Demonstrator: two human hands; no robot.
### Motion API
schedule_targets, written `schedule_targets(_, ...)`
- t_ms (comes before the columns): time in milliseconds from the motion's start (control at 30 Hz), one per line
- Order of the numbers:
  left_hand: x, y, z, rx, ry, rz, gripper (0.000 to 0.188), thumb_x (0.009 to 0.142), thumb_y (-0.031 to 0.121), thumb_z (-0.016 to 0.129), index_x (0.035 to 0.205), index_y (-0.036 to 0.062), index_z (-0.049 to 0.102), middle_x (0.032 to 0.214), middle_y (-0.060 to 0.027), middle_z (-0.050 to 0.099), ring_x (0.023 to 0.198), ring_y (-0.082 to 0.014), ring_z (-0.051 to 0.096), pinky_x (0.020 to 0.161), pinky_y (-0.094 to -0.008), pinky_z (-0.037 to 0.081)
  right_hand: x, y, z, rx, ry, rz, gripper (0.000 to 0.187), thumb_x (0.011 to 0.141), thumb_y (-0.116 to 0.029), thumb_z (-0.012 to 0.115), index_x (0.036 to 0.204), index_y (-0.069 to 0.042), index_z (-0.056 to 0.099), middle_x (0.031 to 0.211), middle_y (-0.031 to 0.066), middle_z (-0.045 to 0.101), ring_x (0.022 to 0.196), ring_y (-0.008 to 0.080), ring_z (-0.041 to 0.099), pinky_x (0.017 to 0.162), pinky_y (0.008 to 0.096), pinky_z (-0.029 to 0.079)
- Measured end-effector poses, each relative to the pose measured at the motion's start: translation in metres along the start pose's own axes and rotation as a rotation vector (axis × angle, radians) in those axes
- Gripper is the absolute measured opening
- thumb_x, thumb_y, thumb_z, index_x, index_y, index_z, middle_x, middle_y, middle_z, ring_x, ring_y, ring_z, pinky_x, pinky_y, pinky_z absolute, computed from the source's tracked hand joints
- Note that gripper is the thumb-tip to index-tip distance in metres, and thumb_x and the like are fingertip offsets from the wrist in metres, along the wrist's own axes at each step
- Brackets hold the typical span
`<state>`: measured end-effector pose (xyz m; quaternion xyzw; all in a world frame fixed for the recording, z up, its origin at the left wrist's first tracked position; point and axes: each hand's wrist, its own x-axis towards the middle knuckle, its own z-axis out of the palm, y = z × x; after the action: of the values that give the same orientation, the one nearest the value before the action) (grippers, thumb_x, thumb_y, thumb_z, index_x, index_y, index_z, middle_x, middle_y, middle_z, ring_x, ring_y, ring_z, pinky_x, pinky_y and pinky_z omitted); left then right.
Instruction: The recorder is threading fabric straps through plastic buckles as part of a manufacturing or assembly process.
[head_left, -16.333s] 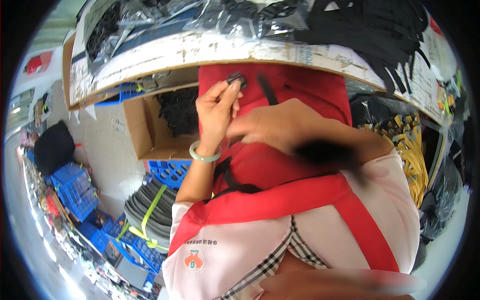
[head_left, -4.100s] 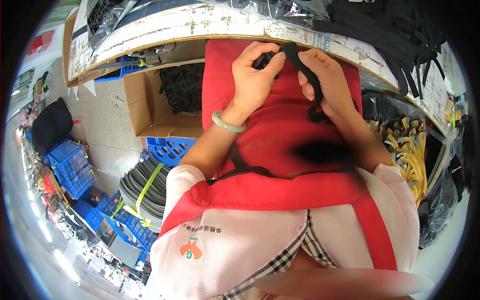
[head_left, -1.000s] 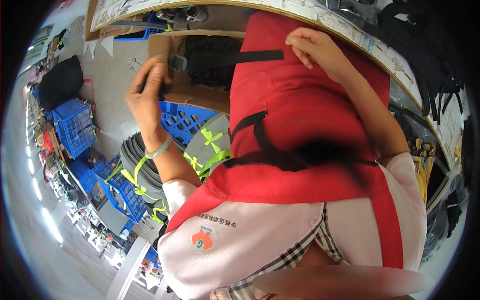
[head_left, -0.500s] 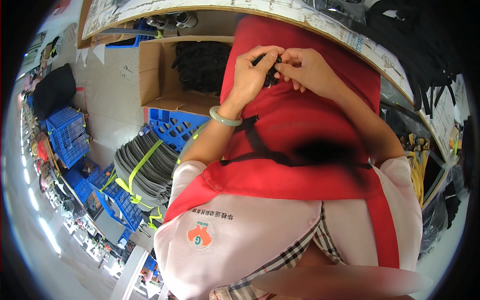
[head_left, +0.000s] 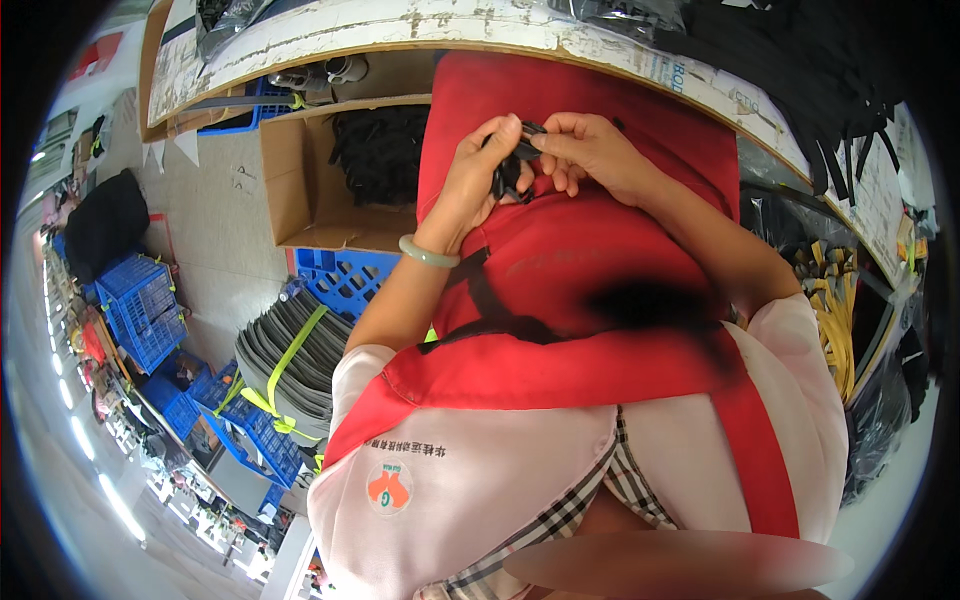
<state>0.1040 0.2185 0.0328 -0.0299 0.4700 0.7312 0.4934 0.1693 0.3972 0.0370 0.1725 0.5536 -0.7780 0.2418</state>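
Above my red apron, both hands meet at a small bundle of black strap-like pieces. My left hand, with a pale bangle at the wrist, is closed around the bundle, and part of it hangs below the fingers. From the right, my right hand pinches the upper end of a black piece between thumb and forefinger, its other fingers loosely curled. Exactly what kind of piece it is cannot be made out. Just left of my left hand, an open cardboard box holds a heap of similar black pieces.
A worn white tabletop curves across the front, with black straps piled at its right. Blue crates and a tied stack of grey pieces stand at my left. Yellow strips hang at the right.
My view has shifted slightly. The black pieces now show more below and between my hands, and my right hand has gone to their upper end.
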Motion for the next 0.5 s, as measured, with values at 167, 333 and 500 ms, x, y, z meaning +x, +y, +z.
schedule_targets(167, -0.003, -0.002, 0.0, 0.074, 0.015, -0.002, 0.017, 0.095, 0.02, 0.057, 0.092, 0.0042, 0.06, 0.068, -0.0054, 0.059, 0.046, -0.0112, 0.053, 0.034, -0.0204, 0.033, -0.002, 0.009, -0.011, -0.289, -0.067, -0.198, 0.019, 0.095, -0.022, 0.058, 0.091, -0.004, 0.06, 0.08, 0.0023, 0.062, 0.069, 0.0083, 0.058, 0.062, 0.0212, 0.047)
schedule_targets(333, 0.009, -0.001, -0.021, -0.241, -0.109, -0.084, 0.019, 0.095, 0.024, 0.055, 0.093, 0.0051, 0.055, 0.078, -0.0077, 0.056, 0.051, -0.0152, 0.051, 0.033, -0.0214, 0.03, 0.033, 0.032, -0.074, -1.132, 0.258, -0.605, 0.029, 0.095, -0.031, 0.057, 0.108, -0.006, 0.063, 0.112, 0.0119, 0.061, 0.105, 0.0248, 0.056, 0.092, 0.0337, 0.043)
schedule_targets(500, 0.009, 0.002, -0.028, -0.664, -0.196, -0.198, 0.019, 0.098, 0.023, 0.049, 0.097, 0.0041, 0.054, 0.09, -0.0076, 0.049, 0.063, -0.0142, 0.044, 0.039, -0.0207, 0.035, 0.025, 0.04, -0.066, -0.72, -0.011, -0.288, 0.038, 0.093, -0.038, 0.057, 0.112, -0.006, 0.064, 0.112, 0.0108, 0.063, 0.105, 0.0234, 0.058, 0.091, 0.0323, 0.044)
